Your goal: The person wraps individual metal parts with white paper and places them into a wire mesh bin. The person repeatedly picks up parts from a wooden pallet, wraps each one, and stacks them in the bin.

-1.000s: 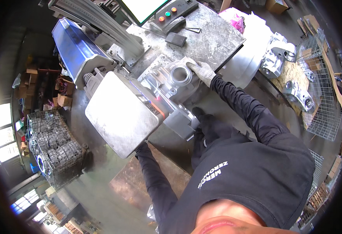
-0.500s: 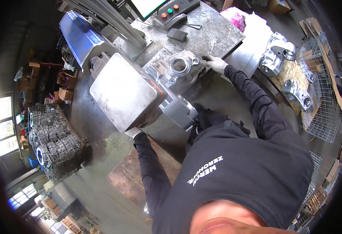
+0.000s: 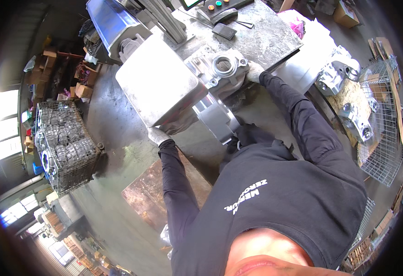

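The shiny metal casting (image 3: 231, 82) sits just left of the right hand (image 3: 255, 72). The left hand (image 3: 159, 136) is by the near corner of the big boxy machine head (image 3: 160, 80) (its fingertips hide there). I can't tell how open the hands are, or if they hold anything.

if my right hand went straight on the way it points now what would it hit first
Your right hand would likely meet the metal casting first; they look close or touching, though depth is unclear.
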`<state>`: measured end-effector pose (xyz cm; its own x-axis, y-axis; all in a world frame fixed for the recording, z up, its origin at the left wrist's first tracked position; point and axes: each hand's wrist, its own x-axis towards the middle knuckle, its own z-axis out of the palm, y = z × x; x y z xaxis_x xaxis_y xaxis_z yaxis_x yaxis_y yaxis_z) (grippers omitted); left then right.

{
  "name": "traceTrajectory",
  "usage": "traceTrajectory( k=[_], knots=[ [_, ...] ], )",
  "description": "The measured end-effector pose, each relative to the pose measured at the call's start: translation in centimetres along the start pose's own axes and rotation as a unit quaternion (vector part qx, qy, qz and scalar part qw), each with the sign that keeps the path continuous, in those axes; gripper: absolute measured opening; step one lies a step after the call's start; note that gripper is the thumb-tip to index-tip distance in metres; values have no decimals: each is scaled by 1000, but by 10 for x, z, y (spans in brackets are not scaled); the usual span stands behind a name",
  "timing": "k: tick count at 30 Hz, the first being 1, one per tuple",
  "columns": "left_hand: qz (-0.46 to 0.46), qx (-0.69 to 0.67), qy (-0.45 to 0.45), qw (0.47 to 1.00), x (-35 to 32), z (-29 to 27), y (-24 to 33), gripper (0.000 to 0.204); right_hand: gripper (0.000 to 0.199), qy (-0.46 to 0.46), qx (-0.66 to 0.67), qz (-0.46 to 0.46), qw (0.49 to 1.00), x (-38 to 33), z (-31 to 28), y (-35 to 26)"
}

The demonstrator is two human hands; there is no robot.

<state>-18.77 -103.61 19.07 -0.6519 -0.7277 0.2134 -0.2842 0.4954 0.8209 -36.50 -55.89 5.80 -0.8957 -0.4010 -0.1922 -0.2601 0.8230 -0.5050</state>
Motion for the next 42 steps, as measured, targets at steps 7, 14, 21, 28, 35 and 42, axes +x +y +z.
traceTrajectory(
  k=[7,14,21,28,35,42],
  knots=[
    [-209,-211,-33,954,4,0,8,42,31,-12,-17,37,999,-4,-23,-10],
    [-187,-163,-72,966,11,3,-20,45,31,26,17,35,999,-9,-22,-19],
    [-197,-83,-83,973,9,-2,1,53,32,-7,1,-8,1000,-5,-20,-12],
    [-214,-184,-70,957,11,-2,-3,53,41,-6,29,30,999,-15,-36,-29],
    [-208,-303,34,930,-12,-28,-42,45,66,-14,120,118,986,-40,-97,-34],
    [-364,163,-128,908,-200,-111,-127,77,67,99,-88,33,991,45,-124,-32]
  ],
)
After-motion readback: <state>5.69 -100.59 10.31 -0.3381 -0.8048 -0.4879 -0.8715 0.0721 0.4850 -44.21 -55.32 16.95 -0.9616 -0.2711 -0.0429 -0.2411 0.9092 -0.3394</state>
